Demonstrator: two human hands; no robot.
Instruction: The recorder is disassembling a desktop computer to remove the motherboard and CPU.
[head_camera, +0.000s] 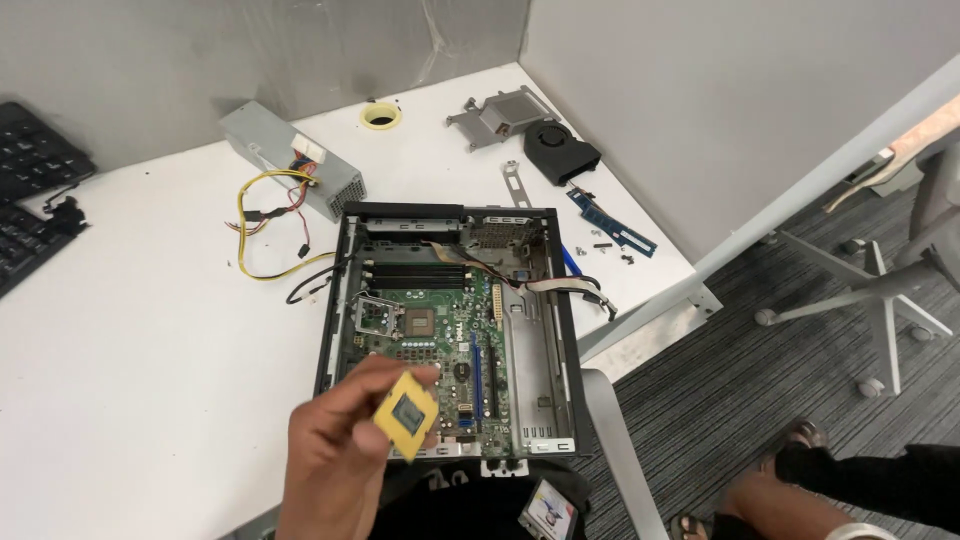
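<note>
Hand: one hand (335, 450), entering from the lower middle of the frame, is pinching a small square gold-edged processor chip (407, 413) between thumb and fingertips; whether it is the left or right cannot be told, and no second hand is showing.
Chip: it is being held tilted above the lower edge of the open black desktop computer case (565, 330), its grey centre facing the camera.
Handling: the chip is looking light, stiff and fragile; its flat faces are probably best left untouched, so gripping by the edges, as here, seems safest.
Board: the green motherboard (440, 330) is lying inside the case, its bare socket (419, 321) sitting in mid-frame.
Desk: a grey metal power supply box (290, 160) with yellow wires is resting at the upper left of the white desk (150, 330); a black fan with heatsink (560, 150) is sitting at the upper middle.
</note>
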